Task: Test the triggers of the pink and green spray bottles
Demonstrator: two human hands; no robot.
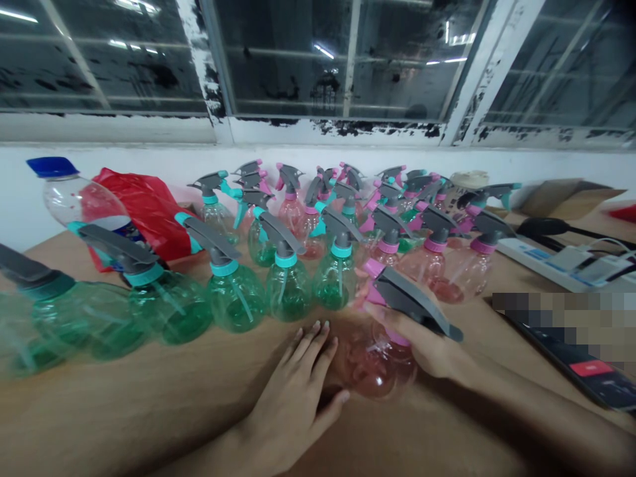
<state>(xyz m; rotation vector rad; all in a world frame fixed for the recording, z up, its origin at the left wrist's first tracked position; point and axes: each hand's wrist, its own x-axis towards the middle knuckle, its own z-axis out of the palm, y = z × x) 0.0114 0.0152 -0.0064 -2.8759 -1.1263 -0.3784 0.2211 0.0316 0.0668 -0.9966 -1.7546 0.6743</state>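
Note:
My right hand grips a pink spray bottle by its neck and trigger, under the grey-and-pink head. The bottle is slightly blurred and stands at the near middle of the table. Just left of it, my left hand lies flat on the wood with fingers stretched out, holding nothing. Beyond the left fingertips is a green spray bottle with a turquoise collar, part of a row that includes another green spray bottle. A second pink spray bottle is behind the held one.
Several more spray bottles crowd the back of the table by the wall. At back left are a large clear bottle with a blue cap and a red plastic bag. A power strip and a phone lie at right.

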